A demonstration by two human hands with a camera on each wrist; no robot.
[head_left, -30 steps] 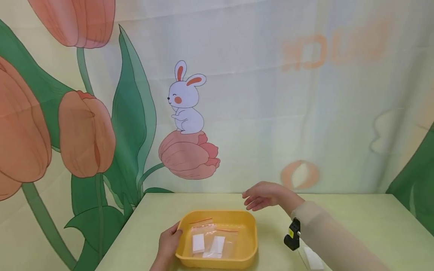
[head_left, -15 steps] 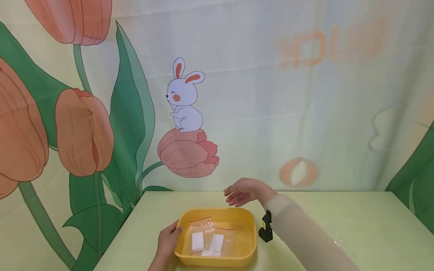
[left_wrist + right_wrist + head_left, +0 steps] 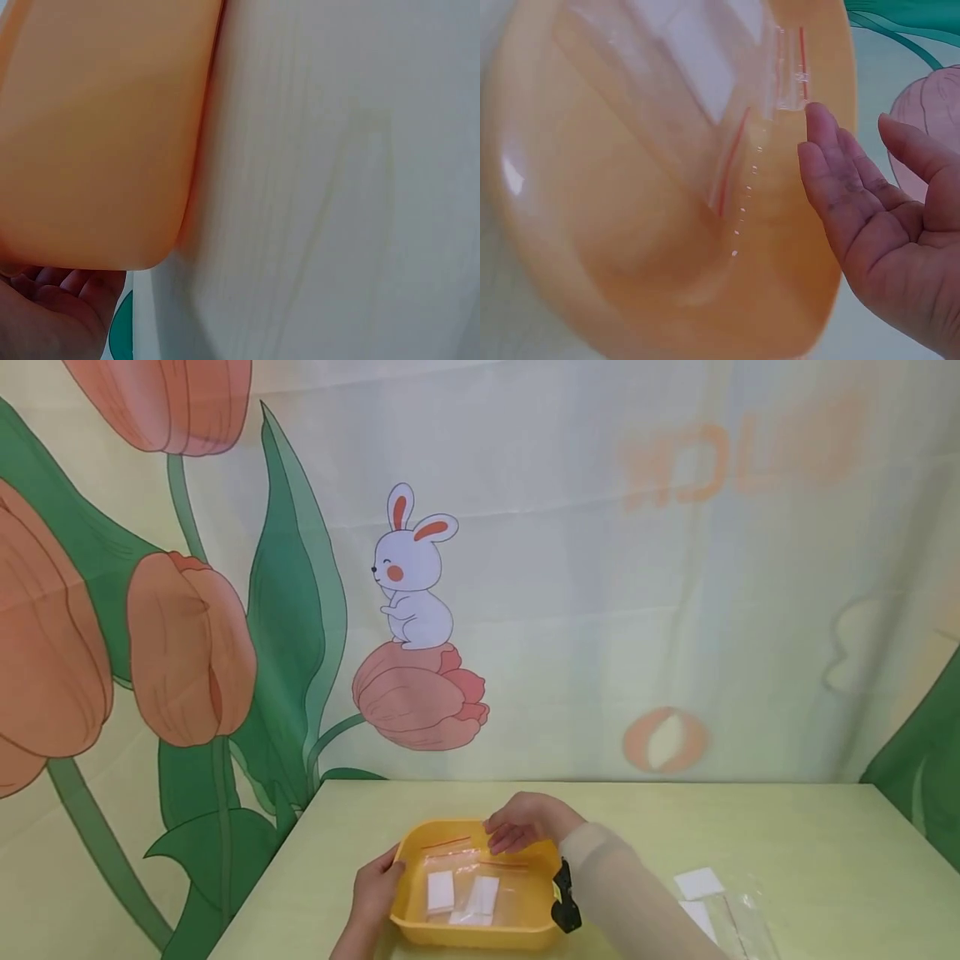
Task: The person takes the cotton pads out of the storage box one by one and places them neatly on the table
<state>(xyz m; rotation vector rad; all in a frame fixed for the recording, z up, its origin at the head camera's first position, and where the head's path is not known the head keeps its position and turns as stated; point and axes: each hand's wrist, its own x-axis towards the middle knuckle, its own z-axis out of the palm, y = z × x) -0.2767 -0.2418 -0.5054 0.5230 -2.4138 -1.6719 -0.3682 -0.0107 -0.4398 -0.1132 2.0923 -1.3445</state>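
My left hand (image 3: 372, 893) grips the left side of a yellow plastic basin (image 3: 480, 937), thumb over the rim. In the left wrist view, the fingers of the left hand (image 3: 64, 311) curl against the outside of the basin (image 3: 97, 150). Inside lie clear zip bags (image 3: 450, 860) with red seal lines, holding white rectangular pieces (image 3: 440, 892). Over the basin's far right part hovers my right hand (image 3: 522, 821). In the right wrist view, its fingers (image 3: 840, 169) are loosely extended, with nothing held, close to a bag's red-lined end (image 3: 795, 75).
On the pale green table (image 3: 810, 843), right of the basin, another clear zip bag (image 3: 738, 914) lies beside white pieces (image 3: 699, 882), partly behind the right forearm. A curtain printed with tulips and a rabbit (image 3: 420, 610) hangs at the table's back edge.
My right hand has moved left and then down, from beyond the basin's right corner to over its inside. The forearm's shift uncovers the bag on the table. The left hand keeps its grip.
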